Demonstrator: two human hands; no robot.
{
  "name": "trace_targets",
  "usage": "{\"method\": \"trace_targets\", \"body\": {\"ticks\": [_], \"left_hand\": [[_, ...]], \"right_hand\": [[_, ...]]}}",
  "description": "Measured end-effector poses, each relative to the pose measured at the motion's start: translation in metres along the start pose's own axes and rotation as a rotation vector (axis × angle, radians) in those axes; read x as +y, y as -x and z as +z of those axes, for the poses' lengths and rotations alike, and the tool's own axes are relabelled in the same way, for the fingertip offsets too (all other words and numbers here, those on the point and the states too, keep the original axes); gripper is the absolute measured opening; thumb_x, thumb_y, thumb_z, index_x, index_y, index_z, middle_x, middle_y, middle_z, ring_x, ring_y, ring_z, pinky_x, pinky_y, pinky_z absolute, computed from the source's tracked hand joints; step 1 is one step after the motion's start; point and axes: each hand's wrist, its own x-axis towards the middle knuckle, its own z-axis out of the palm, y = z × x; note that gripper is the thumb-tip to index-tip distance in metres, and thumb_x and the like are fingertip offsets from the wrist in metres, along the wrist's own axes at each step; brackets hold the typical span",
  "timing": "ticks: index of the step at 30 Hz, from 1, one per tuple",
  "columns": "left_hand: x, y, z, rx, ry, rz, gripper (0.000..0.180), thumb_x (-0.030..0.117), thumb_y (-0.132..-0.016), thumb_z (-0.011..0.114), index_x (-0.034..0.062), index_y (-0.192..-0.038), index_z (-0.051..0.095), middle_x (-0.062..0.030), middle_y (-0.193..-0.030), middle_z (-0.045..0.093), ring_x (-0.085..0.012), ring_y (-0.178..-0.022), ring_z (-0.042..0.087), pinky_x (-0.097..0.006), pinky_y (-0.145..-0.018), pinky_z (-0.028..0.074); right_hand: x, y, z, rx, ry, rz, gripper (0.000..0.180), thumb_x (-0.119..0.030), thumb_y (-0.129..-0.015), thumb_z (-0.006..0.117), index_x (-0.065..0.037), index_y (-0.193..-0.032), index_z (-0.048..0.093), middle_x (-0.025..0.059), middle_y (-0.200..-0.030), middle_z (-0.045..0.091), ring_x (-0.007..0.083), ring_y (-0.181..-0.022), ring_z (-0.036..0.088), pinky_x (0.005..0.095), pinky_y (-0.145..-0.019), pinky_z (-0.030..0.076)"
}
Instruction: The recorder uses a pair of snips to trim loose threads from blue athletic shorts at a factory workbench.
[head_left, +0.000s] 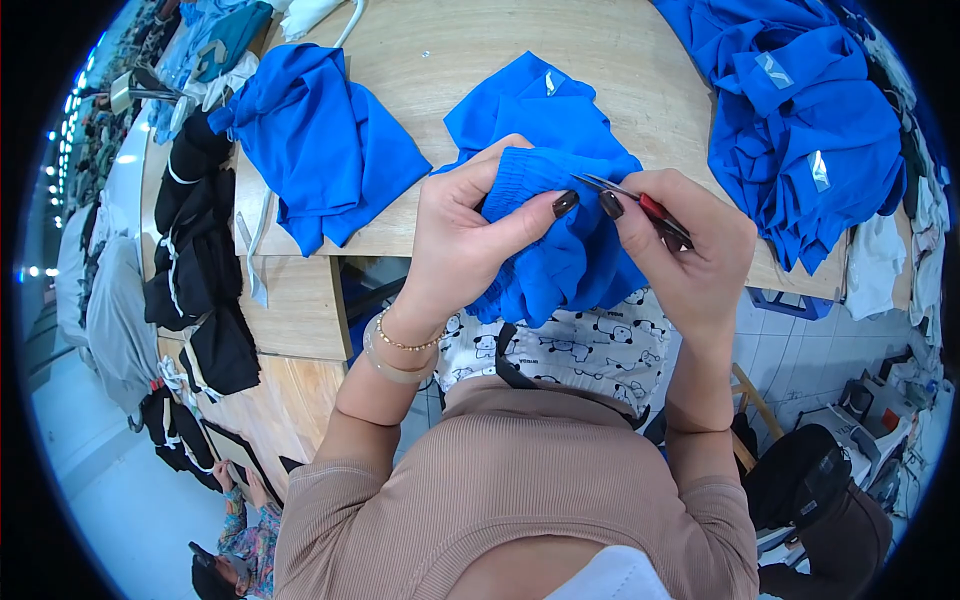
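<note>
A bright blue garment [575, 250] with a gathered elastic waistband is held up in front of me, partly resting over the table edge. My left hand [470, 225] is closed on the waistband, its thumb pressing the gathered cloth. In my right hand [690, 240] is a pair of thread snips [652, 207] with red on the handle. Their pointed blades reach left over the waistband, close to my left thumb. My right thumb and fingers are wrapped round the snips and may also pinch some cloth; the exact contact is hidden.
On the wooden table [420, 90], another blue garment [320, 140] lies left and a blue heap [800, 130] right. Black garments [200, 230] with white cords hang at the left edge. A person [245, 535] in patterned sleeves works at lower left; a dark chair [800, 480] stands lower right.
</note>
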Motion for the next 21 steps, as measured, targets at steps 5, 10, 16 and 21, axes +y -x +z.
{"method": "trace_targets", "body": {"ticks": [5, 10, 16, 21], "left_hand": [[-0.002, 0.000, 0.003, -0.019, 0.155, -0.005, 0.007, -0.002, -0.079, 0.064, -0.0043, -0.085, 0.066, -0.0013, -0.082, 0.059, -0.0058, -0.072, 0.052, -0.018, -0.063, 0.040], [-0.002, 0.000, 0.001, 0.028, 0.104, 0.002, 0.009, -0.002, -0.078, 0.065, -0.0044, -0.086, 0.067, -0.0017, -0.080, 0.059, -0.0067, -0.073, 0.052, -0.019, -0.063, 0.040], [0.005, -0.001, 0.003, 0.038, -0.058, 0.039, 0.010, -0.002, -0.077, 0.065, -0.0035, -0.087, 0.067, -0.0033, -0.083, 0.060, -0.0077, -0.073, 0.053, -0.019, -0.063, 0.040], [0.002, -0.001, 0.001, 0.020, -0.102, 0.059, 0.009, -0.002, -0.077, 0.065, -0.0029, -0.086, 0.067, -0.0038, -0.083, 0.060, -0.0080, -0.073, 0.053, -0.020, -0.063, 0.041]], "right_hand": [[0.008, 0.000, 0.003, 0.005, -0.277, 0.038, 0.009, -0.006, -0.077, 0.069, -0.001, -0.081, 0.063, 0.0041, -0.064, 0.057, 0.0073, -0.053, 0.051, 0.0195, -0.049, 0.037], [0.005, 0.001, 0.002, -0.005, -0.185, 0.054, 0.009, -0.006, -0.078, 0.069, -0.001, -0.081, 0.063, 0.0041, -0.063, 0.056, 0.0079, -0.053, 0.049, 0.0196, -0.049, 0.036], [-0.003, 0.002, -0.005, -0.012, -0.082, 0.072, 0.007, -0.006, -0.080, 0.066, 0.000, -0.083, 0.063, 0.0019, -0.064, 0.056, 0.0053, -0.054, 0.046, 0.0186, -0.049, 0.033], [-0.005, 0.001, -0.003, -0.003, -0.034, 0.080, 0.007, -0.006, -0.079, 0.067, -0.002, -0.079, 0.062, 0.0035, -0.061, 0.053, 0.0077, -0.050, 0.045, 0.0216, -0.046, 0.033]]}}
